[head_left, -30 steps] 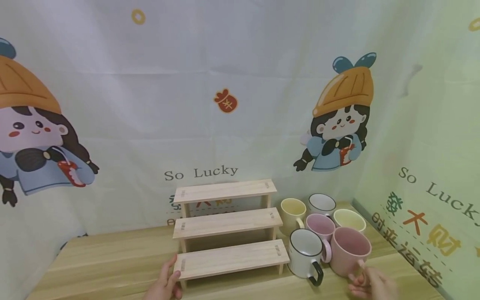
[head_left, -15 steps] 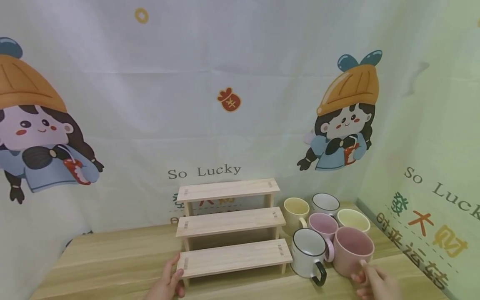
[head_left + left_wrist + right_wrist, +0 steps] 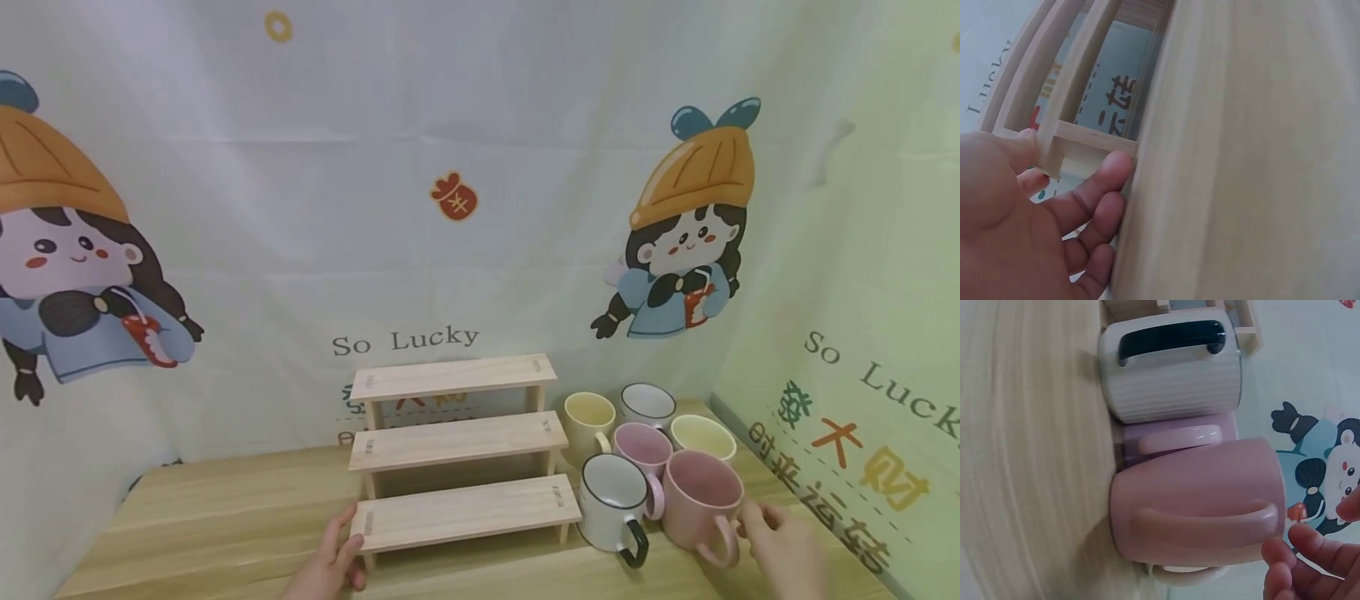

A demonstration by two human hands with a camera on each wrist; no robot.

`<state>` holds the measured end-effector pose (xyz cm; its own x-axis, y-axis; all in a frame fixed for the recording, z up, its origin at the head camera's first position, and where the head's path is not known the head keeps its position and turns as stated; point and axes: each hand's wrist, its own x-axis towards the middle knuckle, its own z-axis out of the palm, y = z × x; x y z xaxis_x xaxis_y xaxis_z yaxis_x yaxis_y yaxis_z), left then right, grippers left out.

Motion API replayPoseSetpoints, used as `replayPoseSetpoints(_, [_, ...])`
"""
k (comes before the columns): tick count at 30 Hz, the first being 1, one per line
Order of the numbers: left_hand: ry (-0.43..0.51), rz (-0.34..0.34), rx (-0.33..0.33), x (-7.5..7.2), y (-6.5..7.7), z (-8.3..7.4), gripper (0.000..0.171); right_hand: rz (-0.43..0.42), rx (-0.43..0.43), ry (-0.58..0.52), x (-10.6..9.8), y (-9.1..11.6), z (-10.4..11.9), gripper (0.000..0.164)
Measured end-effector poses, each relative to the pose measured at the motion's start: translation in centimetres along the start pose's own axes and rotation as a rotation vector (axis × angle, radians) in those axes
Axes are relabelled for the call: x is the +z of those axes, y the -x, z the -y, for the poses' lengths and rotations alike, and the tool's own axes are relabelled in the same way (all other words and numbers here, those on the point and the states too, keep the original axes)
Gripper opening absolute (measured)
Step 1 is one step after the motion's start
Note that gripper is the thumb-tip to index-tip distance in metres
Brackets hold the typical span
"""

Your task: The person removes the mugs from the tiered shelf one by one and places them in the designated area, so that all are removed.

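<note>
My left hand [image 3: 326, 562] holds the left end of the lowest board of a three-step wooden shelf [image 3: 465, 512], its thumb on the board's edge. In the left wrist view the other fingers curl beside the shelf's short leg [image 3: 1094, 135]. To the right, a large pink mug [image 3: 693, 504] stands upright, handle toward me. My right hand [image 3: 783, 542] is just right of that handle, off it, with loosely bent fingers. In the right wrist view its fingertips [image 3: 1279, 551] are close by the pink mug's rim, the thumb apart.
Left of the pink mug stands a white mug [image 3: 603, 517] with a black handle. Behind are a purple mug [image 3: 643, 450], a yellow mug [image 3: 585, 450], a pale yellow mug [image 3: 701, 437] and a dark-rimmed white mug [image 3: 647, 404]. A printed cloth [image 3: 525, 250] hangs behind the wooden table [image 3: 202, 517].
My right hand has let go of the pink mug's handle and moved to its right side. The mug stands in about the same place. My left hand keeps its hold on the shelf.
</note>
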<state>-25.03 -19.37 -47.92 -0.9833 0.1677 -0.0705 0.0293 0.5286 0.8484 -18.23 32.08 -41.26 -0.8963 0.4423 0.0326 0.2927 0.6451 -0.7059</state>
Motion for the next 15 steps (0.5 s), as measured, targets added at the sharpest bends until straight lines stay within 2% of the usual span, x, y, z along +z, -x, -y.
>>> replayPoseSetpoints(2, [-0.004, 0.014, 0.024, -0.2, 0.0, 0.3, 0.061, -0.035, -0.023, 0.028, 0.0, 0.2, 0.4, 0.049])
replayPoseSetpoints(5, [-0.014, 0.064, 0.099, -0.8, 0.0, 0.9, 0.061, -0.094, -0.051, 0.054, 0.1, 0.3, 0.9, 0.048])
replayPoseSetpoints(9, [-0.057, 0.132, 0.211, -1.7, 0.0, 1.2, 0.063, -0.102, -0.097, 0.095, -0.1, 0.6, 2.2, 0.054])
replayPoseSetpoints(12, [-0.147, 0.113, 0.253, -2.4, 0.4, 0.5, 0.063, -0.095, -0.181, 0.113, -0.2, 0.9, 3.7, 0.057])
replayPoseSetpoints(15, [-0.256, 0.075, 0.246, -3.1, 0.9, -0.3, 0.066, -0.134, -0.312, 0.106, 0.2, 1.2, 4.8, 0.051])
